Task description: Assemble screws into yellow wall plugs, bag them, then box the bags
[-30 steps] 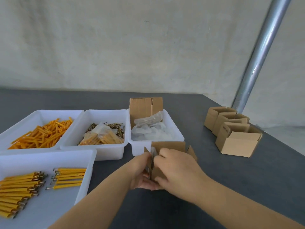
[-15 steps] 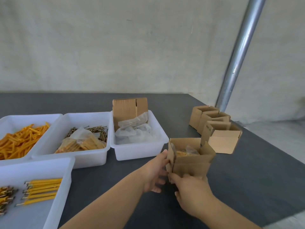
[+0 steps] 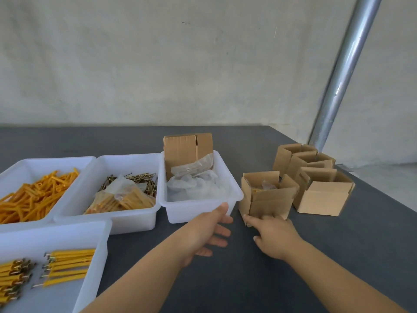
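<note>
— Fingers (image 3: 274,216) of the right hand (image 3: 274,237) are pressed against the near base of the box (image 3: 269,195); is anything gripped?
— Nothing is seen gripped. The left hand (image 3: 206,231) is spread, holding nothing. The box is set on the table (image 3: 338,256), between the tub (image 3: 200,206) and the boxes (image 3: 316,177) at the right.

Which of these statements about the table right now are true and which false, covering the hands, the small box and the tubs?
1. The right hand touches the small box. True.
2. The left hand holds a bag. False: it is open and holds nothing.
3. The small box's flaps are closed. False: they stand open, with a bag inside.
4. The far left tub holds loose yellow plugs. True.
5. The other boxes sit left of the tubs. False: they sit at the right.
</note>
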`<control>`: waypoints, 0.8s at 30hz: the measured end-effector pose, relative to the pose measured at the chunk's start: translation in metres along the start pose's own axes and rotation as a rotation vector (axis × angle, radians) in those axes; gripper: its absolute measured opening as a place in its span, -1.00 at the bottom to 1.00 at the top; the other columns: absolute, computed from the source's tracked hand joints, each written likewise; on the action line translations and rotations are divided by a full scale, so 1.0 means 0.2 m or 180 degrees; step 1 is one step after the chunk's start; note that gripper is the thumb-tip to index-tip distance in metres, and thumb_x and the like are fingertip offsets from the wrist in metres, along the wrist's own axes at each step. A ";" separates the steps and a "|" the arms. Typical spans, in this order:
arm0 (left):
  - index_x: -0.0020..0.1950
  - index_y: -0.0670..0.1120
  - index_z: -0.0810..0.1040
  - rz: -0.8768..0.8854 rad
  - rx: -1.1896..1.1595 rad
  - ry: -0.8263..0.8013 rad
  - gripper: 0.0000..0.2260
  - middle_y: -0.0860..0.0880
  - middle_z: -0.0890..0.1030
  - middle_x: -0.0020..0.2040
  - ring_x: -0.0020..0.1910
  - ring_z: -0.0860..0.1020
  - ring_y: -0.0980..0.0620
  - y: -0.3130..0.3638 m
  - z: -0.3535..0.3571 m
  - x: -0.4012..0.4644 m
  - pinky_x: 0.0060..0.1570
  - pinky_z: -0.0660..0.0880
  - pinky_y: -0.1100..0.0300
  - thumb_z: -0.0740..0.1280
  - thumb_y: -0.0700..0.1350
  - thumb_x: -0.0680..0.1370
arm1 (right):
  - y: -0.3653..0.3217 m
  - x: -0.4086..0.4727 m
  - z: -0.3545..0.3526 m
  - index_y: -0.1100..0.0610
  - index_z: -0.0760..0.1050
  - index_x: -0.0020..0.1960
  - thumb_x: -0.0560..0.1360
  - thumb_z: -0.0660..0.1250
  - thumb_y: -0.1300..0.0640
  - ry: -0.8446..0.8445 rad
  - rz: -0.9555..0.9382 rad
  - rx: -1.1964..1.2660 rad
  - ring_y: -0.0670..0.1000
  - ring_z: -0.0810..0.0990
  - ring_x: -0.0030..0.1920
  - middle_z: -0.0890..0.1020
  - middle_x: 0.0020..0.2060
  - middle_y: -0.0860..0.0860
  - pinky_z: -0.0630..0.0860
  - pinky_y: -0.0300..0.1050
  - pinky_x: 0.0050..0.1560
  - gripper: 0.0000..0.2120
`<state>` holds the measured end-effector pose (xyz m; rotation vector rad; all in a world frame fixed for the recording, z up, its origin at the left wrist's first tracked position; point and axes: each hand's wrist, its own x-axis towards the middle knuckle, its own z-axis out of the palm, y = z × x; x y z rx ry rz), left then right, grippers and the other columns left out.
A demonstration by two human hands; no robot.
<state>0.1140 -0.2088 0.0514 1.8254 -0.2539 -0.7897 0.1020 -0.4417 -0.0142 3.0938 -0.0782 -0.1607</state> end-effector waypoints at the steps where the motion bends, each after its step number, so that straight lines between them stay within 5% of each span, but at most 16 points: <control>1: 0.26 0.13 0.55 0.0015 0.0049 0.0014 -0.54 0.08 0.64 0.15 0.08 0.65 0.09 0.01 -0.02 -0.02 0.26 0.49 -0.03 0.03 0.34 0.62 | 0.01 0.03 -0.01 -0.29 0.04 0.57 0.63 0.16 -0.04 0.0006 -0.0013 0.0088 0.12 0.42 0.27 0.50 0.25 -0.03 0.38 0.10 0.29 -0.43; 12: 0.17 0.21 0.56 0.0158 0.0418 0.0319 -0.68 0.21 0.65 0.08 -0.03 0.65 0.26 0.02 -0.27 -0.19 0.17 0.51 0.17 0.11 0.29 0.61 | 0.10 0.16 -0.03 -0.12 0.51 0.22 0.56 0.20 0.31 0.0207 -0.0088 0.1282 -0.20 0.46 0.21 0.51 0.18 -0.23 0.33 -0.53 0.00 -0.60; 18: 0.12 0.28 0.55 0.0343 0.0843 0.0622 -0.80 0.20 0.64 0.07 0.05 0.60 0.31 -0.03 -0.44 -0.32 0.21 0.45 0.28 0.23 0.27 0.57 | -0.02 0.13 -0.33 -0.21 0.59 -0.08 0.55 0.29 0.19 0.1054 -0.0148 0.1380 -0.20 0.58 -0.05 0.64 -0.11 -0.26 0.56 -0.17 -0.01 -0.72; 21: 0.11 0.34 0.50 0.0499 0.1019 0.0936 -0.85 0.28 0.62 0.04 0.02 0.52 0.49 -0.07 -0.51 -0.38 0.02 0.39 0.55 0.30 0.23 0.55 | -0.16 0.05 -0.60 -0.19 0.63 -0.14 0.47 0.41 0.22 0.1866 -0.0513 0.1777 -0.15 0.60 -0.12 0.65 -0.19 -0.24 0.53 -0.19 -0.14 -0.72; 24: 0.19 0.24 0.47 0.0736 0.1010 0.1063 -0.81 0.21 0.60 0.15 0.06 0.54 0.42 -0.07 -0.59 -0.48 0.09 0.41 0.51 0.33 0.08 0.59 | -0.31 -0.10 -0.87 -0.17 0.65 -0.13 0.44 0.48 0.25 0.2615 -0.1125 0.2148 -0.01 0.61 -0.19 0.64 -0.22 -0.11 0.49 -0.17 -0.22 -0.71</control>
